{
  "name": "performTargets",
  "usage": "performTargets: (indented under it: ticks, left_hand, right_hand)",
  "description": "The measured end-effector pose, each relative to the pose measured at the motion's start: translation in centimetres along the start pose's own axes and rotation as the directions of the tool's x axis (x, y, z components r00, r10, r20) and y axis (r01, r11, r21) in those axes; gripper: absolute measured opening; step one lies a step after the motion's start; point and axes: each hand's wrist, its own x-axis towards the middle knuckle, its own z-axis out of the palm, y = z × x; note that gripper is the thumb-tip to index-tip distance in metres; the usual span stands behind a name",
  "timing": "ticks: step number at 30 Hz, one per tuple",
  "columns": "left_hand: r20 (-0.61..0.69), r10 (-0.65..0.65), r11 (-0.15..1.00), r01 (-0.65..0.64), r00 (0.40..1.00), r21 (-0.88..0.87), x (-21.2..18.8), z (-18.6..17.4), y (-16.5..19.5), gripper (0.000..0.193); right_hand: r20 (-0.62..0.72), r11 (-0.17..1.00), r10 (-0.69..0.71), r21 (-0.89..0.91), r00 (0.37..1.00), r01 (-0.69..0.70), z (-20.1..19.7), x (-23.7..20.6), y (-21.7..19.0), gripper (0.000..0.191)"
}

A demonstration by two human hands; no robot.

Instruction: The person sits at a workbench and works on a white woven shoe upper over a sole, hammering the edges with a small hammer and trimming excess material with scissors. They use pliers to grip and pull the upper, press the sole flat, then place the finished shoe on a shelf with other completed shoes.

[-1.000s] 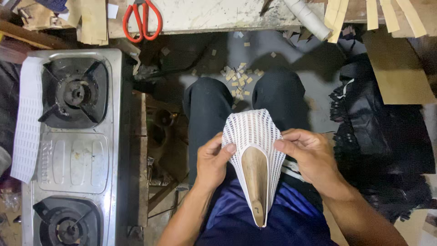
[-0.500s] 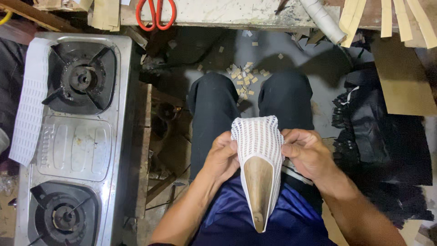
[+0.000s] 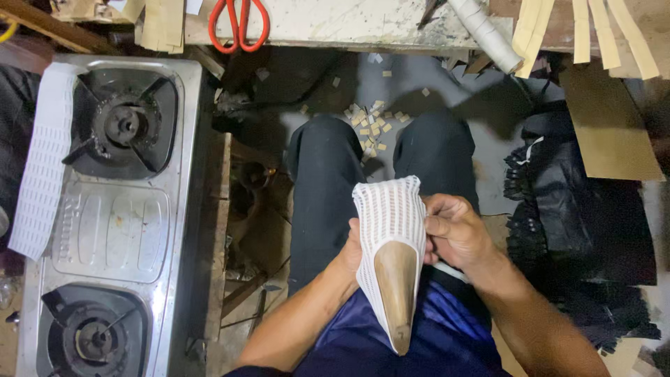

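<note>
A mesh upper (image 3: 389, 216) on a last (image 3: 396, 290) is gripped by both hands; the left hand (image 3: 351, 250) is mostly hidden behind it, the right hand (image 3: 457, 234) fully visible.

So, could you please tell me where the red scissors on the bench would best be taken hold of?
Probably by the two red loop handles, coming from the near edge of the pale bench. The loops lie flat and point toward the person, overhanging the edge a little, while the blades run out of view at the top.
</note>
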Motion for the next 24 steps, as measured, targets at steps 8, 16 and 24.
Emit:
performTargets:
  ticks: [8,16,24]
  left_hand:
    - [-0.303,0.273,0.933,-0.174,0.913,0.316,1.0,0.7,5.9,0.100]
    - [0.436,0.240,-0.692,-0.162,0.867,0.703,6.6,5.1,12.9,0.055]
    - [0.416,0.024,-0.903,-0.159,0.909,0.400,7.6,4.3,8.8,0.048]
  right_hand:
    - [-0.230,-0.111,-0.203,-0.961,0.952,-0.255,1.5,-3.6,-1.0,0.029]
    - [-0.302,-0.261,0.041,-0.923,0.952,-0.281,4.0,-7.1,-0.3,0.045]
    - [-0.745,0.085,0.090,-0.655,0.661,-0.751,4.1,-3.5,-5.5,0.040]
